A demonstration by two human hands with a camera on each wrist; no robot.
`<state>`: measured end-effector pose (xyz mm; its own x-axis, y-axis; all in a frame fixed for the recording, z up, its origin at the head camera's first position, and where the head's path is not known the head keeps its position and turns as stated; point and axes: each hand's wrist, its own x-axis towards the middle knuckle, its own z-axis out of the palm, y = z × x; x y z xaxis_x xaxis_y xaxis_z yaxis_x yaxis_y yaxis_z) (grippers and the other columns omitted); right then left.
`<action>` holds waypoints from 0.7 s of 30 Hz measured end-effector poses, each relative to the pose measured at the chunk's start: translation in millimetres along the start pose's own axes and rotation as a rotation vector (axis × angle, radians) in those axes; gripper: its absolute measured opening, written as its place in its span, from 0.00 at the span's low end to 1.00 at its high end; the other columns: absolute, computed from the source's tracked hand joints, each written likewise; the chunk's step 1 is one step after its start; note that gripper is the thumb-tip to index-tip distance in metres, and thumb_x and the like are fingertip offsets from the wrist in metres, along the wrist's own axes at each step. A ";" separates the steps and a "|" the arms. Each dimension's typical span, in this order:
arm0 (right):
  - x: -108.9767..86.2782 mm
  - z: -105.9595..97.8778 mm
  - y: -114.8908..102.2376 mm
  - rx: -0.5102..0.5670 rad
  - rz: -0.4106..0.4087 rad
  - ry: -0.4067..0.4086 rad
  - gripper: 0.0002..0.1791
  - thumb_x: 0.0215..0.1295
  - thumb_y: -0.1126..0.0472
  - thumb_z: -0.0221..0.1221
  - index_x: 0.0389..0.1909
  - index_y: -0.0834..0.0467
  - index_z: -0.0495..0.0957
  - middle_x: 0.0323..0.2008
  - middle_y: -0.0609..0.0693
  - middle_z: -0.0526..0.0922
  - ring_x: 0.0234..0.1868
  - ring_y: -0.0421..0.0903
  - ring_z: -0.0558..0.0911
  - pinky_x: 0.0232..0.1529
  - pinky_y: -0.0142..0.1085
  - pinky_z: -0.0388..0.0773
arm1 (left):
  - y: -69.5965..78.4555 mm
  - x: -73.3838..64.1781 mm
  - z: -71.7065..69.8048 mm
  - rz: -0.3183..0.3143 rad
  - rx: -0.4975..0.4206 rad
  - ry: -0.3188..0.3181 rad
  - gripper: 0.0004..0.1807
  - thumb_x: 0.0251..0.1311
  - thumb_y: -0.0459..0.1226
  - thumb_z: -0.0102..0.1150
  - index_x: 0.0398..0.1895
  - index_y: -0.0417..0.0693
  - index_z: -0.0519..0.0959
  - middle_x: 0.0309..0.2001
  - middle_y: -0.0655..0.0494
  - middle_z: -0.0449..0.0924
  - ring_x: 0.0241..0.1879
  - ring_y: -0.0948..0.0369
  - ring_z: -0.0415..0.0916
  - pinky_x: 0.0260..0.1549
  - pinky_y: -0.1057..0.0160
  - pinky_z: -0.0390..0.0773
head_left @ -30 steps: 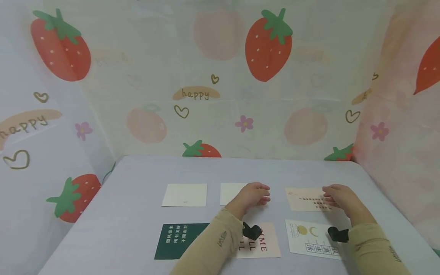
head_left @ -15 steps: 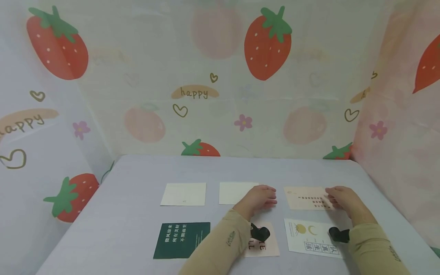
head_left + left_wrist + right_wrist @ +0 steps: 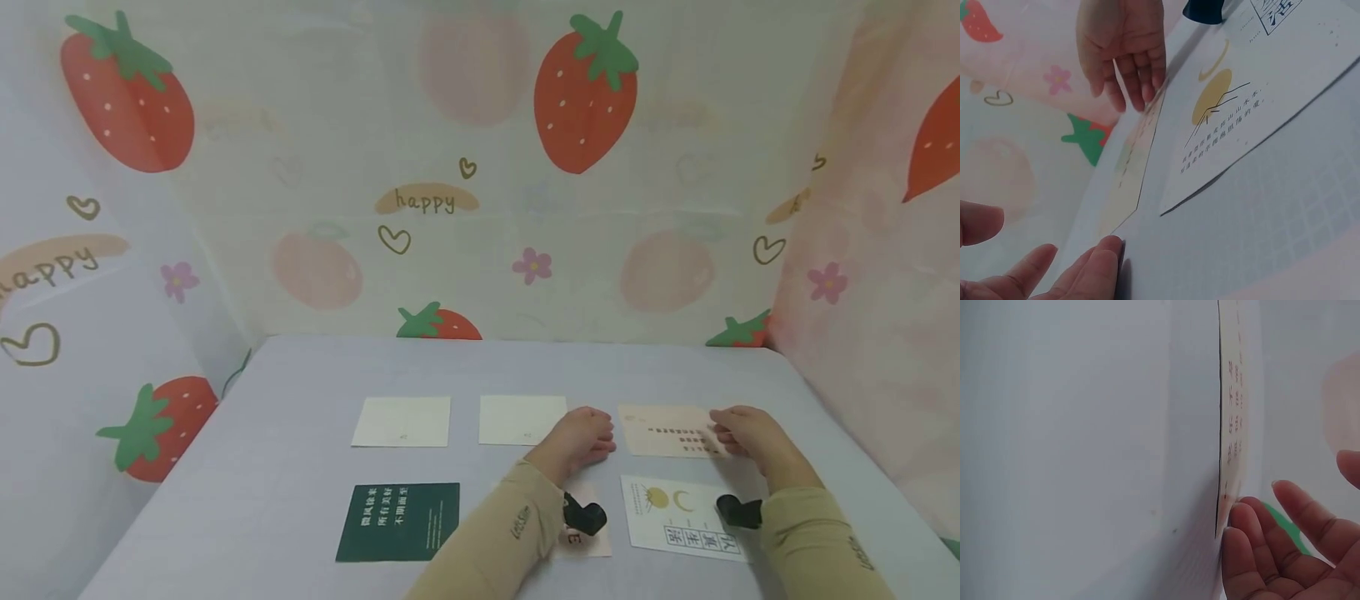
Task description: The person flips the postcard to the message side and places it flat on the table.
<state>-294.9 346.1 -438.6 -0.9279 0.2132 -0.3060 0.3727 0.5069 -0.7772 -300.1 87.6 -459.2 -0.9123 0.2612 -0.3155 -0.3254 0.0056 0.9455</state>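
"what have the hands got hold of?"

"nothing, as far as i can see. the right hand (image 3: 752, 435) has its fingers relaxed and thumb well apart, over the right end of the peach card (image 3: 663, 431); whether it touches, i can't tell. the left hand (image 3: 581, 437), thumb spread too, is just beside the card's left end."

"why one at each end?"

"my guess: a card lying that flat offers fingers little but its edges."

"and around them?"

"bodyward of the right hand, the sun-and-moon card (image 3: 660, 521) lies a bit skewed. the left sleeve (image 3: 491, 533) partly hides a pink card (image 3: 598, 543). left of the left hand are two pale cards, one near (image 3: 517, 419), one farther (image 3: 401, 422), with a green card (image 3: 397, 521) bodyward of the farther one. two spaced rows, perhaps so each shows separately."

"what are they made of?"

"thin, stiff-looking paper, i'd say: crisp rectangles, the pale pair nearly plain, the green one lettered in white. the sleeves are soft and creased, the table (image 3: 292, 467) smooth and pale. beyond the hands hangs a strawberry-printed backdrop (image 3: 315, 158), faintly wrinkled."
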 end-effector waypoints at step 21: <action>-3.4 0.6 1.1 0.054 0.017 -0.038 0.31 0.68 0.51 0.46 0.58 0.74 0.59 0.46 0.64 0.75 0.35 0.42 0.76 0.36 0.33 0.76 | 2.6 -0.6 12.2 -0.052 -0.071 0.040 0.12 0.61 0.37 0.51 0.46 0.42 0.74 0.37 0.46 0.78 0.35 0.55 0.79 0.39 0.59 0.79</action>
<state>-291.3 345.4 -438.8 -0.9216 0.1889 -0.3391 0.3882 0.4573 -0.8001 -297.4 99.2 -455.6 -0.9023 0.2239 -0.3685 -0.3883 -0.0508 0.9201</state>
